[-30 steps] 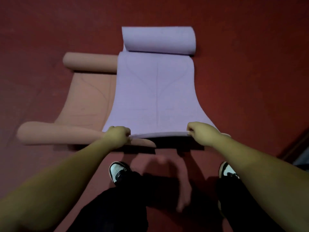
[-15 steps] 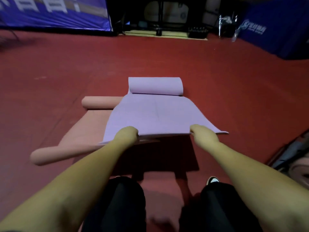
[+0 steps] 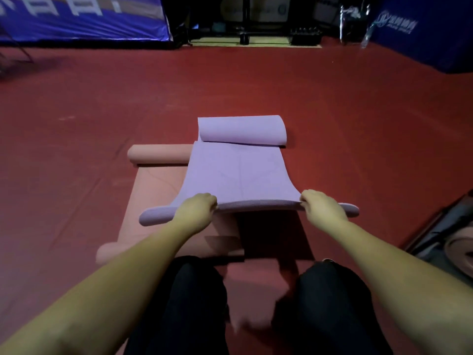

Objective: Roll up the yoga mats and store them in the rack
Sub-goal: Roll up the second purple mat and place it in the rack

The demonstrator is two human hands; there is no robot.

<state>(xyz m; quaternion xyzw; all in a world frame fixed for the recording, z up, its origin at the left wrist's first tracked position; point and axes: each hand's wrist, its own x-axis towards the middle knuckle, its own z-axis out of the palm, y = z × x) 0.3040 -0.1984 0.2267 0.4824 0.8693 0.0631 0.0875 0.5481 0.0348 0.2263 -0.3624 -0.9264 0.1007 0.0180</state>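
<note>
Left hand [image 3: 198, 208] and right hand [image 3: 320, 204] both gripping near edge of purple mat [image 3: 240, 172] (far end rolled), lifted above pink mat [image 3: 156, 190]

Sports hall, red floor [image 3: 332, 103], blue banners [image 3: 82, 19], dumbbell rack [image 3: 305, 37]

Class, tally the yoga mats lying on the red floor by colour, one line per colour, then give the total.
Purple yoga mat: 1, near edge gripped by the left hand and the right hand
Pink yoga mat: 1
Total: 2
</note>
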